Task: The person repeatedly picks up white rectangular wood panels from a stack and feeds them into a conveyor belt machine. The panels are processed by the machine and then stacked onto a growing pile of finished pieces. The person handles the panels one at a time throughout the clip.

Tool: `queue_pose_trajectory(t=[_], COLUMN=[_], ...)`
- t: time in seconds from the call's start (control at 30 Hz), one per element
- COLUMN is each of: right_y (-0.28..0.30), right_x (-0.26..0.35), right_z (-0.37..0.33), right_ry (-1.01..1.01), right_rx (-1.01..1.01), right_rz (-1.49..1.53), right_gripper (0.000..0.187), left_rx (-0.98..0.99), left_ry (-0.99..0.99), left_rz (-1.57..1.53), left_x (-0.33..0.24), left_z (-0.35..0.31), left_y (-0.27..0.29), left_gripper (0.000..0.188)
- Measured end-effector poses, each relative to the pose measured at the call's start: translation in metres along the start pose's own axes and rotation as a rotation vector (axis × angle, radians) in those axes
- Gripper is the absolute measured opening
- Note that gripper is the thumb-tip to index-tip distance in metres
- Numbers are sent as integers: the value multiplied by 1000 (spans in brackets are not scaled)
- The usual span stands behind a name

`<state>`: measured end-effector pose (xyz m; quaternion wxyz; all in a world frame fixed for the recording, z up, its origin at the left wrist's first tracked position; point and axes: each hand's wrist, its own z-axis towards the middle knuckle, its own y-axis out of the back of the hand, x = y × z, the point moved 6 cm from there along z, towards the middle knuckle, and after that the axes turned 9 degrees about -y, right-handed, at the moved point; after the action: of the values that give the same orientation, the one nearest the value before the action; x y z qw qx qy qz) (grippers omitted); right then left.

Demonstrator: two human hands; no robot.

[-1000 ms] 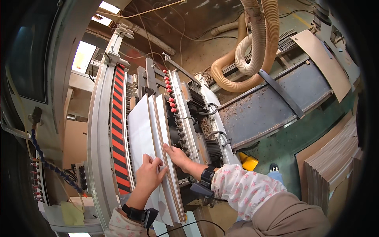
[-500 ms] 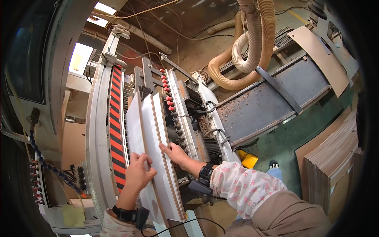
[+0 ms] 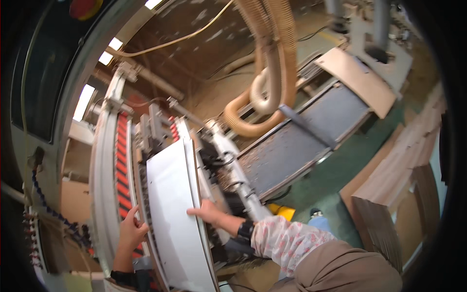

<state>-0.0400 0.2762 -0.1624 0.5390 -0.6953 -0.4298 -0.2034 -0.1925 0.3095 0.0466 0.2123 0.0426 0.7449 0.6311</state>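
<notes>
A long white panel (image 3: pixel 171 194) lies tilted across the machine in front of me. Along its right side shows the edge of a second white panel (image 3: pixel 193 168), close against it. My right hand (image 3: pixel 208 212) grips that right side, thumb over the white face and fingers hidden underneath. My left hand (image 3: pixel 130 234) is beside the left edge of the panel, near the striped strip. Its index finger points up apart from the thumb, the other fingers are curled, and I see nothing held in it.
A red-and-black striped strip (image 3: pixel 122 165) runs along the machine's left rail. Beyond stand ribbed hoses (image 3: pixel 287 63) and a grey bed (image 3: pixel 301 141) littered with chips. Stacked boards (image 3: pixel 384 190) stand at the right, near a yellow object (image 3: pixel 282 210) on the floor.
The two panels have come nearly together, the broad white face now turned up to view. My left hand has moved left, off the panel's face to its edge. The whole view has shifted.
</notes>
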Motion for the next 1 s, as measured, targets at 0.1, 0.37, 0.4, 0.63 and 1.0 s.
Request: queue_pose_trajectory(t=[0.1,0.37,0.4,0.63,1.0], right_y=[55,199,216,284,394], right_x=[-13,-21,-21,-23,-29], right_z=[-62,-287,-310,-491,-674], right_ry=[51,246,298,718,1126], right_rx=[30,-285,-364,-841,-974], right_rz=[252,428,452,656,1002], right_gripper=[38,40,39,35,26], left_rx=[92,312,426,878,1024], left_ry=[22,-502,-339,-91,-383], left_rz=[-38,523,484,-399,-973], left_x=[-28,67,74,-208,-550], left_z=[7,50,64,-89,-151], left_y=[-27,-152,-165,-185,-354], left_gripper=[66,51,49,62,45])
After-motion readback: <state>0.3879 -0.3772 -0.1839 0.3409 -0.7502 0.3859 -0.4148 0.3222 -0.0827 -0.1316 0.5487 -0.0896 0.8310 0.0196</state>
